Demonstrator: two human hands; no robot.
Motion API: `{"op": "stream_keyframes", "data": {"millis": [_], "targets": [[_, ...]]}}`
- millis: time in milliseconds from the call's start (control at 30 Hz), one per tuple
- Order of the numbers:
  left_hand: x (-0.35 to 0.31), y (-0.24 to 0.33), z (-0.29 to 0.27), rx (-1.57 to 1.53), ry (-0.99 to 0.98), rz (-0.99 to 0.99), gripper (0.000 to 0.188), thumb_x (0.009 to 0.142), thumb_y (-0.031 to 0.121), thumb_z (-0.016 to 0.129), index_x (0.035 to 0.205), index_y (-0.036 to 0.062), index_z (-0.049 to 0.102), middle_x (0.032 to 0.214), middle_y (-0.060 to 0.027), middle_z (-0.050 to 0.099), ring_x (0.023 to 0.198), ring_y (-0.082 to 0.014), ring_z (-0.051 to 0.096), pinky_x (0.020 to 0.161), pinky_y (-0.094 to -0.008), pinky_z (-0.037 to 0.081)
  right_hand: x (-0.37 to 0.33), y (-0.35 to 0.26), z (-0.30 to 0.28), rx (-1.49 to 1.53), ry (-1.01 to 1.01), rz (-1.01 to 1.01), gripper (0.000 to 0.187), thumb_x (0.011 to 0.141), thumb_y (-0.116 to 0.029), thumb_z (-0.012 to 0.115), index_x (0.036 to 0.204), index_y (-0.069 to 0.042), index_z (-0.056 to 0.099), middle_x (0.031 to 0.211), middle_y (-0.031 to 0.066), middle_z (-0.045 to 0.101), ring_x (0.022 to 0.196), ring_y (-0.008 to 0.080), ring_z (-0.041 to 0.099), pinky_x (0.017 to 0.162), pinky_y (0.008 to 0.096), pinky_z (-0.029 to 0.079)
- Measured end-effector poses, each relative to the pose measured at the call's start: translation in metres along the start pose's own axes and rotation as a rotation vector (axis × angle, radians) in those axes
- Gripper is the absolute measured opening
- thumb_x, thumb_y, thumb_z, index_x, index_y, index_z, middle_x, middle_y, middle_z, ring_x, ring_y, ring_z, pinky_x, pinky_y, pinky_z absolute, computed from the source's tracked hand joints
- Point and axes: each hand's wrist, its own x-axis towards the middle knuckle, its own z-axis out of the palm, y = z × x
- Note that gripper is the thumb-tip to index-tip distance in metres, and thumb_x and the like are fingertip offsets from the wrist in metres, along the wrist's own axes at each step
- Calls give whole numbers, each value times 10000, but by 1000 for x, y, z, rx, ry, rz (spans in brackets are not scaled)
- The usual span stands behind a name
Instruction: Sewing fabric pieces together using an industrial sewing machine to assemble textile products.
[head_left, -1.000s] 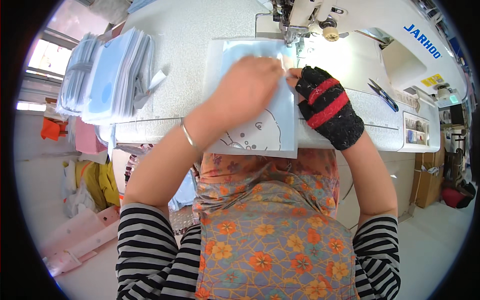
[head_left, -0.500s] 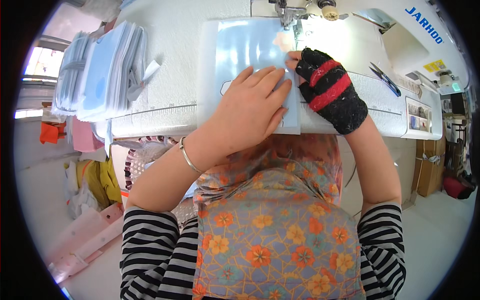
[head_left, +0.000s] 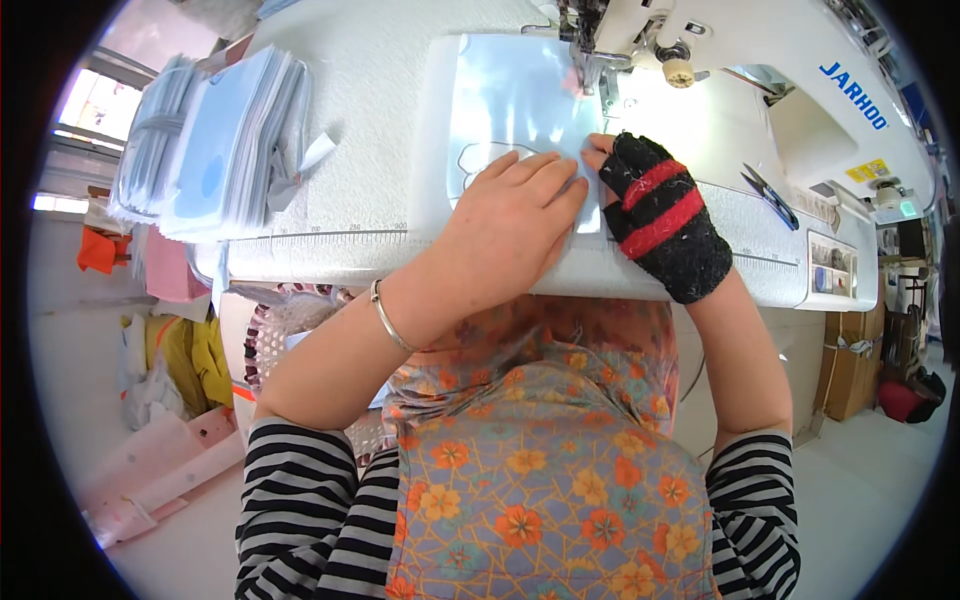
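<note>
A pale blue sheet with a clear plastic layer lies on the sewing machine bed, its right edge running up to the presser foot. A black outlined shape is printed on it, partly covered by my left hand. That hand rests flat on the sheet's lower part, fingers stretched out and a bangle at the wrist. My right hand, in a black and red fingerless glove, is at the sheet's right edge below the foot. Its bent fingertips grip that edge; the thumb is hidden.
Stacks of similar blue plastic pieces stand on the table at left, beside a small white scrap. Dark-handled thread snips lie at right under the white machine arm. A ruler strip runs along the table's front.
The blue sheet has slid away from me along the presser foot, and both hands have stayed on it. The view has shifted a little, so the machine sits lower in the picture.
</note>
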Motion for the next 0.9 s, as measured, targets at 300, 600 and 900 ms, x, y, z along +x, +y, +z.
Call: {"op": "stream_keyframes", "data": {"millis": [300,600,900], "targets": [[23,-29,13,24,174,75,220,738,54,597,948,21,653,1008,-94,628,974,-285,638,869,-392,517,7,1,-2,18,27,20,395,806,30,558,1195,-24,597,1224,164,607,1123,357,575,982,441,467],[53,-66,20,49,180,66,192,710,32,615,896,38,662,978,-74,643,962,-270,639,823,-380,536,25,14,4,-30,47,7,388,803,17,571,1189,-12,588,1200,183,599,1113,374,565,982,445,461],[61,-77,22,49,191,55,274,698,25,632,969,48,670,1033,-62,654,977,-261,642,821,-381,542,27,12,9,-57,43,44,392,796,15,583,1187,-11,590,1229,193,586,1097,385,572,966,456,472]]}}
